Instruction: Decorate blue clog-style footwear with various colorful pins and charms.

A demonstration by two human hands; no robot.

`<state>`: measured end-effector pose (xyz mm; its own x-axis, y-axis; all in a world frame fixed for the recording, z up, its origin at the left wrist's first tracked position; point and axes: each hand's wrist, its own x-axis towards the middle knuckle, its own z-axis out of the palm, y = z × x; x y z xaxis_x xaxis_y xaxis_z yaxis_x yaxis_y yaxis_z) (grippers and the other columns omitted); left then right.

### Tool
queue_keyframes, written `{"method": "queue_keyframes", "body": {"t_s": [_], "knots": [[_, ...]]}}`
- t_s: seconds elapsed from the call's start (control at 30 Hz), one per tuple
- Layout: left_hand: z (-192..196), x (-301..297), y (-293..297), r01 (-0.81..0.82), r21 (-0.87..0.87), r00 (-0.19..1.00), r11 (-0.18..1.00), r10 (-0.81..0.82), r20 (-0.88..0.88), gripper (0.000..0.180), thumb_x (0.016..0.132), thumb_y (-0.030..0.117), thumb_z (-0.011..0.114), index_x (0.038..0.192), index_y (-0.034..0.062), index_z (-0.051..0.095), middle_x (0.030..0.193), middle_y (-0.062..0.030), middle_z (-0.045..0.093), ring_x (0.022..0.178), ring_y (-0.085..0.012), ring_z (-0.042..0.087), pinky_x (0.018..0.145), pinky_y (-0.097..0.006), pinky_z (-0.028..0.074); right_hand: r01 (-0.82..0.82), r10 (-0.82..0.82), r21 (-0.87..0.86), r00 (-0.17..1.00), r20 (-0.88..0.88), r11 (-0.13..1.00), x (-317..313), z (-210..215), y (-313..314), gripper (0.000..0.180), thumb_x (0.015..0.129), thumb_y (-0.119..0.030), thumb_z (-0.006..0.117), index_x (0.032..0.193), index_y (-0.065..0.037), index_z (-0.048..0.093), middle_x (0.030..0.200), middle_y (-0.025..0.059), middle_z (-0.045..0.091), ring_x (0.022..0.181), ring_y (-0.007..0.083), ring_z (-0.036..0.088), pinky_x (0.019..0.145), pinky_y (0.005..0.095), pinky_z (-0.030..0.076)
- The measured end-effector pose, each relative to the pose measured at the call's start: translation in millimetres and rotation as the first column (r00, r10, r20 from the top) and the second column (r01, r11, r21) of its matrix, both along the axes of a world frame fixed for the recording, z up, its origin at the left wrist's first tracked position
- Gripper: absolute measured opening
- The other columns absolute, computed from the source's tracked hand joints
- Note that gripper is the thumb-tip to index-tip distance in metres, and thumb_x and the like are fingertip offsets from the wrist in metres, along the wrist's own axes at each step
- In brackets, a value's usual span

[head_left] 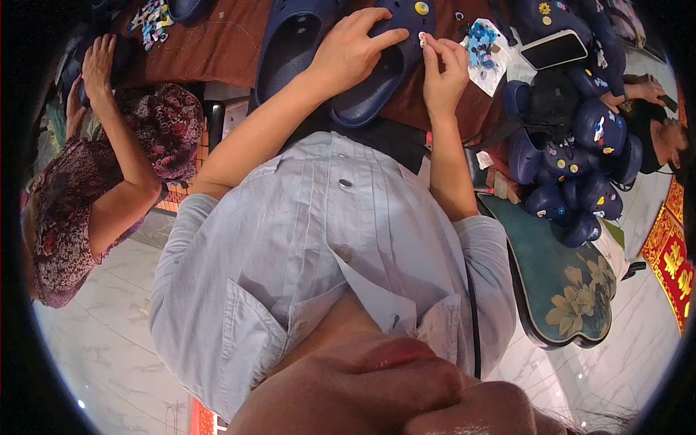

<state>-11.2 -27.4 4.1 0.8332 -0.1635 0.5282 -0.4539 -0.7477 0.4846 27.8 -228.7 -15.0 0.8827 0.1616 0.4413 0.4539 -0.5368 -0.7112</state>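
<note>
Two navy blue clogs with holes lie side by side at the table's near edge. My left hand [355, 47] reaches across and rests on the upper of the right-hand clog [373, 90], its fingers bent round the top and its thumb stretched toward the right. A round yellow shoe charm [422, 9] sits on that clog. Beside the clog's right side, my right hand [444, 69] pinches a small white and red shoe charm [423, 36] between thumb and forefinger. The left-hand clog [290, 51] stands next to my left forearm.
Loose blue charms [482, 45] lie on a white sheet at the right, near a phone [554, 49]. Navy clogs with charms [602, 127] are heaped farther right. More charms [152, 25] lie at the far left, where another person [109, 167] works. A green cushioned seat [554, 275] is at my right.
</note>
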Motion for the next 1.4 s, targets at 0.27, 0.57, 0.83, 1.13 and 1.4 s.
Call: {"method": "queue_keyframes", "body": {"t_s": [0.27,0.57,0.83,1.13,1.4], "knots": [[8,0,-1,0.006,0.029,1.000,1.000,-0.005,-0.015,0.058,0.068,-0.006,0.068,0.120,0.0198,0.069,0.127,-0.0132,0.060,0.116,-0.0327,0.060,0.097,-0.042,0.051,-0.105,0.120,-0.190,0.990,0.070,0.976,-14,1,-5,0.052,0.078,0.011,0.056,0.124,-0.008,0.069,0.110,0.0150,0.057,0.104,0.0325,0.050,0.093,0.0403,0.043],[13,-1,-2,0.016,0.019,1.000,1.000,-0.015,-0.021,0.059,0.066,-0.004,0.069,0.120,0.0187,0.069,0.127,-0.0141,0.059,0.117,-0.0339,0.059,0.097,-0.042,0.050,-0.103,0.110,-0.217,0.994,0.022,0.971,-20,0,-5,0.058,0.075,0.014,0.055,0.128,-0.007,0.067,0.109,0.0145,0.056,0.104,0.0320,0.048,0.094,0.0401,0.042],[14,0,-3,0.020,0.014,1.000,1.000,-0.020,-0.020,0.059,0.065,-0.003,0.068,0.120,0.0181,0.069,0.128,-0.0149,0.058,0.116,-0.0343,0.059,0.096,-0.042,0.051,-0.068,0.144,-0.437,0.979,0.142,0.897,-9,11,3,0.042,0.081,0.005,0.060,0.120,-0.005,0.069,0.106,0.0103,0.059,0.105,0.0318,0.052,0.091,0.0425,0.044],[14,0,-3,0.011,0.018,1.000,1.000,-0.011,0.026,0.059,0.065,-0.004,0.068,0.120,0.0180,0.068,0.127,-0.0154,0.059,0.115,-0.0345,0.060,0.095,-0.042,0.051,0.038,0.149,-0.589,0.952,0.266,0.807,-7,16,14,0.026,0.086,-0.005,0.062,0.111,0.000,0.068,0.102,0.0080,0.063,0.107,0.0294,0.056,0.088,0.0407,0.046],[-2,2,-1,0.003,-0.030,1.000,1.000,-0.002,0.019,0.060,0.067,-0.006,0.068,0.121,0.0198,0.068,0.127,-0.0132,0.060,0.114,-0.0331,0.061,0.095,-0.042,0.052,-0.094,0.149,-0.281,0.972,0.182,0.955,13,19,-8,0.020,0.080,-0.004,0.074,0.100,-0.008,0.076,0.100,0.0073,0.067,0.100,0.0283,0.057,0.089,0.0391,0.047]]}}
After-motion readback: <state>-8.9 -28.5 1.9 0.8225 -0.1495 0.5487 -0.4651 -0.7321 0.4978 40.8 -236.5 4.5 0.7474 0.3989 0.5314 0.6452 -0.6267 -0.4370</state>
